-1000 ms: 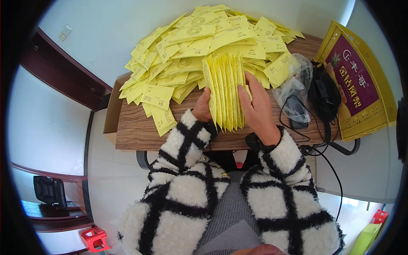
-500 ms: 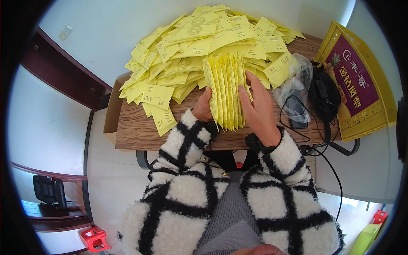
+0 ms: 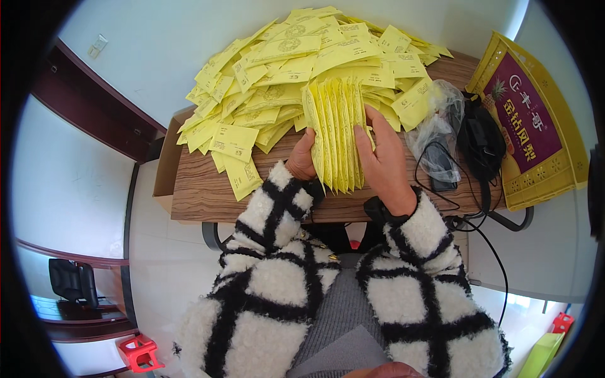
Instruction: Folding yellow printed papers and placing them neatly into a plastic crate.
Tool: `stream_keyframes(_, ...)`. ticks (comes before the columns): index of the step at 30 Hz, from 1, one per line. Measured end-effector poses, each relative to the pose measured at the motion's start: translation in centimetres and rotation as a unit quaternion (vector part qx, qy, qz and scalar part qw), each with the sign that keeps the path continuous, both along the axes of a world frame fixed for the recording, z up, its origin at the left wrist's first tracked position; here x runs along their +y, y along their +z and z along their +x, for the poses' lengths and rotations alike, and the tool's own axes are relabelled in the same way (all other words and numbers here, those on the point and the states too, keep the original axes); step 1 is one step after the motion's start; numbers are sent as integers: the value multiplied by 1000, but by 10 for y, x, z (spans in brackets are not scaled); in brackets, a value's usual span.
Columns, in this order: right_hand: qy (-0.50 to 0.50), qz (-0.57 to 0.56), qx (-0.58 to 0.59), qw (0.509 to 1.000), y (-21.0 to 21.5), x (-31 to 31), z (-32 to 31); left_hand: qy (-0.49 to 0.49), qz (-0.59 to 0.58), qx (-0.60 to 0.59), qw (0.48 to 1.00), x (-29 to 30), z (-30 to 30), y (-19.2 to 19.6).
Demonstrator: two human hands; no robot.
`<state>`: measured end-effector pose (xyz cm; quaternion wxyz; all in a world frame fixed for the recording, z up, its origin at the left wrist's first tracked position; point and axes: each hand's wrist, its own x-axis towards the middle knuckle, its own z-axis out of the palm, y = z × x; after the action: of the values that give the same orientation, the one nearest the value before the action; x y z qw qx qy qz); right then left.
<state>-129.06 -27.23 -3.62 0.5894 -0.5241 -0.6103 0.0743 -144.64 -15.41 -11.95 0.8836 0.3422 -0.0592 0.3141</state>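
Note:
Between my two hands a stack of yellow packets (image 3: 335, 135) stands on edge over the table's near side, several packets pressed face to face. My left hand (image 3: 302, 156) grips the stack's left side, its fingers mostly hidden behind the packets. On the other side, my right hand (image 3: 384, 160) closes against the stack, thumb and fingers at its right edge. Just beyond rises a large loose heap of the same yellow packets (image 3: 283, 69), printed in dark ink. Two packets hang lowest at its left front, apart from the held stack.
The heap rests on a wood-grain table (image 3: 208, 195) against a wall. To the right lie a clear plastic bag (image 3: 441, 120), a black pouch (image 3: 482, 135) and black cables (image 3: 495, 258). A yellow crate (image 3: 535, 126) stands at the right edge, a cardboard box (image 3: 167, 164) at the left.

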Motion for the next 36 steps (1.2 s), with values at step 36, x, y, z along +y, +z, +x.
stream_keyframes(36, 13, 4, 49, 999, 2, -3, 2, 52, 54, 49, 996, -10, 1, 15)
